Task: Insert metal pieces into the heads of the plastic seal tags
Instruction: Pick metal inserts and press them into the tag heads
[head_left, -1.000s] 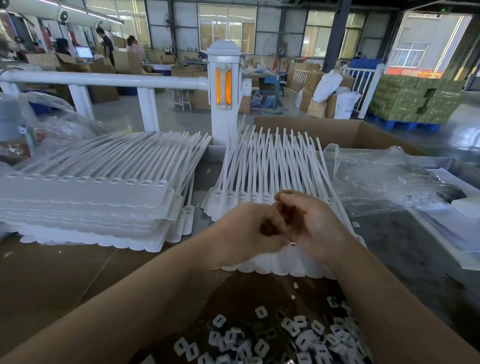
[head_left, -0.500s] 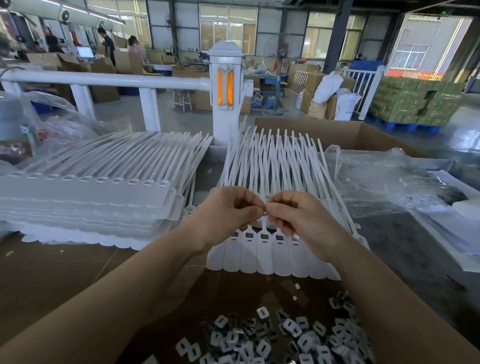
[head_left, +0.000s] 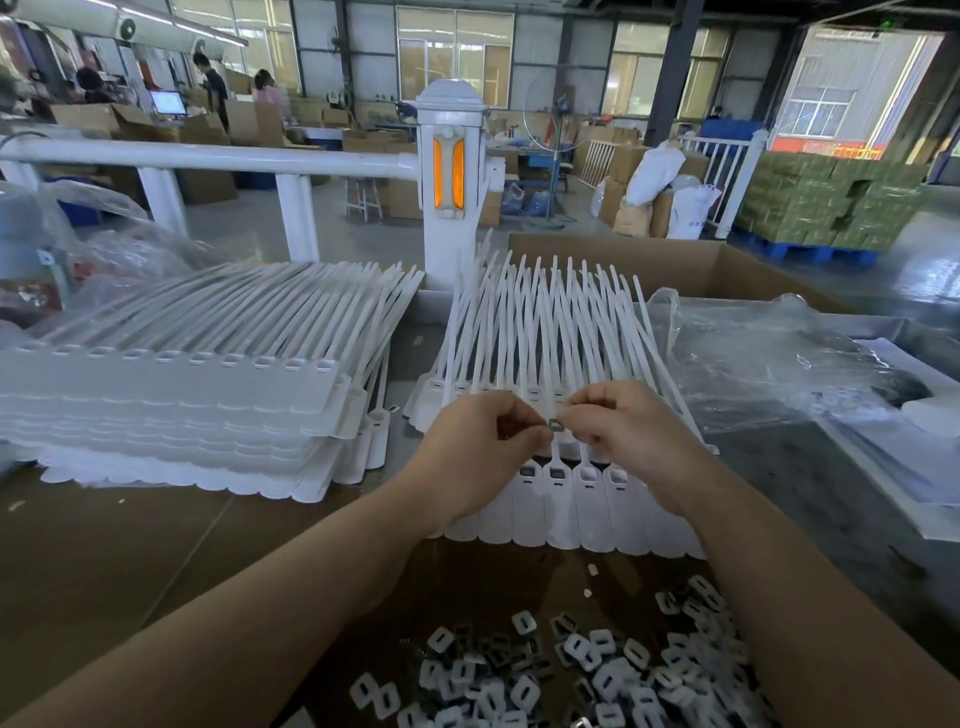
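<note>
Matt white plastic seal tags, small dull grey metal piece, brown cardboard tabletop, crinkled glossy clear plastic bag

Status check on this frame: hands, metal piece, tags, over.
Left hand and right hand pinch one metal piece above seal tags. Not inserted yet. Nothing blocking.

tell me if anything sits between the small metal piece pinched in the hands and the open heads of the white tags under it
Nothing visible does. The small grey metal piece hangs between both hands just above the row of white plastic seal tags.
</note>
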